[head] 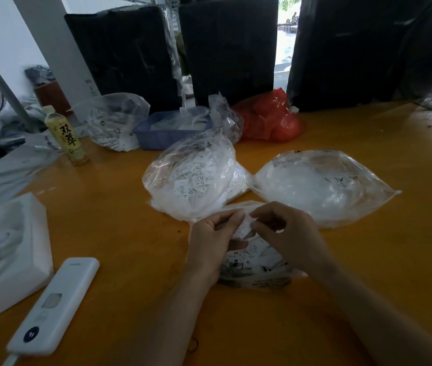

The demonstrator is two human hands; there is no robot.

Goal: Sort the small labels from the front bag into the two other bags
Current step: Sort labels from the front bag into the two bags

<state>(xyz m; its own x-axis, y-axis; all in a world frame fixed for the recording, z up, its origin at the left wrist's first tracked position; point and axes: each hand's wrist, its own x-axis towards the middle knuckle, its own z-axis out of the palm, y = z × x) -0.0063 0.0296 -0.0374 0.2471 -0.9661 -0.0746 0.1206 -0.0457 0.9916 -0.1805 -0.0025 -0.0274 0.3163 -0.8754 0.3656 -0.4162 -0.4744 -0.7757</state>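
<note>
Orange table (104,233) — red bag (270,120).

small white label (245,226) pinched above front bag (257,270)

A packing workshop or small warehouse: big black-wrapped bundles (225,46) fill the upper frame, with bags of labels (191,178) across an orange worktable (120,228).

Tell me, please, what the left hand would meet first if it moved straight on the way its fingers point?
Probably the right hand: the left hand points right across the label both pinch, though depth is unclear.
</note>
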